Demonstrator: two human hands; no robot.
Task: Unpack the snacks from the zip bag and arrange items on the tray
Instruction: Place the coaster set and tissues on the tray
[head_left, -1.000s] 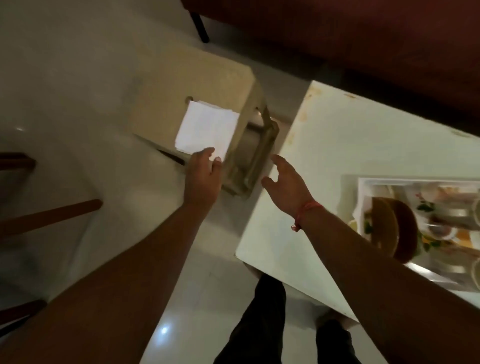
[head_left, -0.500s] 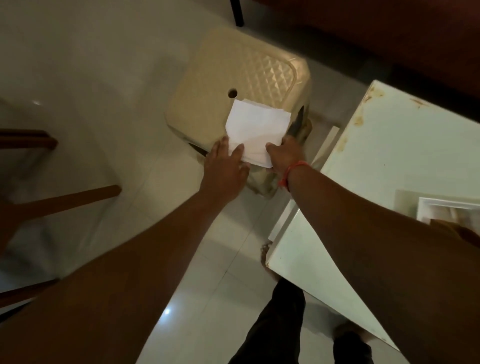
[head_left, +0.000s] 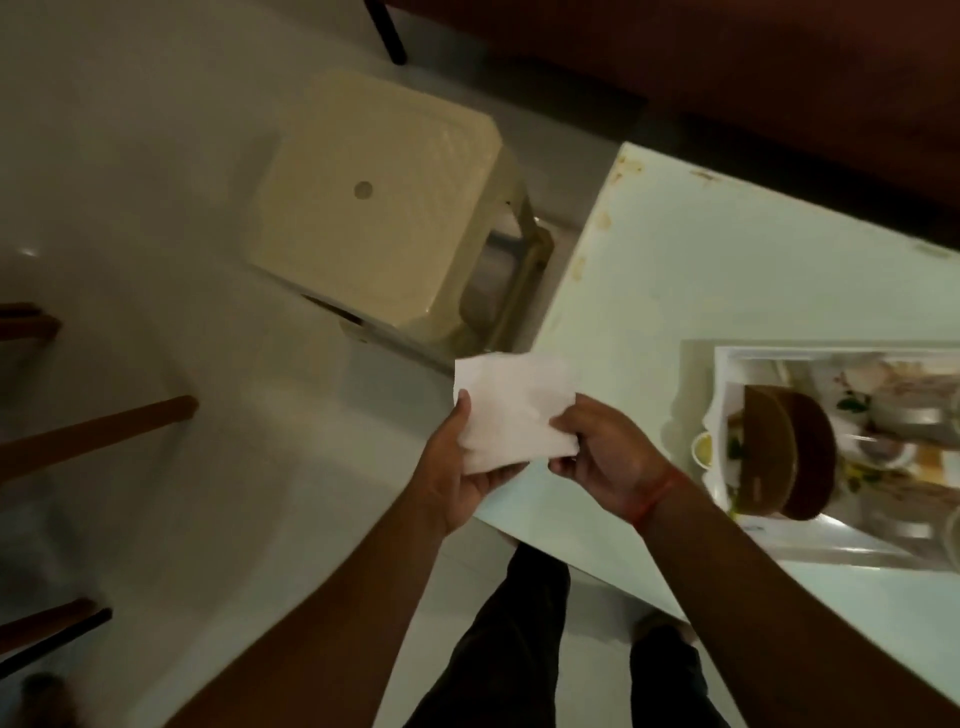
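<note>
**Tray on table, white sheet held in both hands**

Tray (head_left: 727, 358) sits on the pale table (head_left: 727, 270) at the right, carrying two brown discs (head_left: 789, 457) standing on edge and assorted small items, blurred beyond identification. A beige plastic stool (head_left: 374, 208) stands on the floor just beside the table's left edge, seat bare. Over the table's near corner, a white paper sheet (head_left: 511, 410) is held up, clear of both surfaces. Left hand (head_left: 462, 467) supports it from beneath, thumb on its left edge. Right hand (head_left: 608, 457) pinches its right edge between thumb and fingers; a red thread circles that wrist. No zip bag can be identified.
</note>
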